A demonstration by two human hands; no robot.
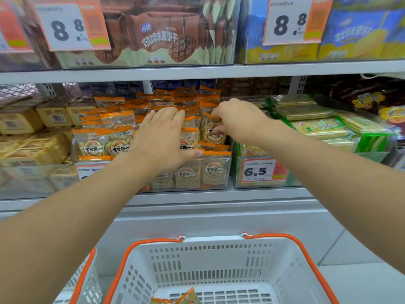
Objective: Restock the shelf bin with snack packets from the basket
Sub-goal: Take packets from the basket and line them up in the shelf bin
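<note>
Under the right hand (237, 119), whose grip is curled in a pinch on an upright packet (211, 130) at the right end of the bin (219, 172), lies the slot it goes into. Just left of that grip, the left hand (163, 137) lies flat with fingers straight on the stacked packets. Well below both, toward the person, the basket (219, 260) holds a few more, equally near either hand.

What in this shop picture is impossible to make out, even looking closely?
Head view only:
- How many packets are left in the basket: the bottom edge cuts off its floor; a few orange-topped packets peek in.
- The price tag of the snack bin: the left forearm covers it.
- The packets under the left hand.
- The small print on the 6.5 tag: too small and blurred.
</note>
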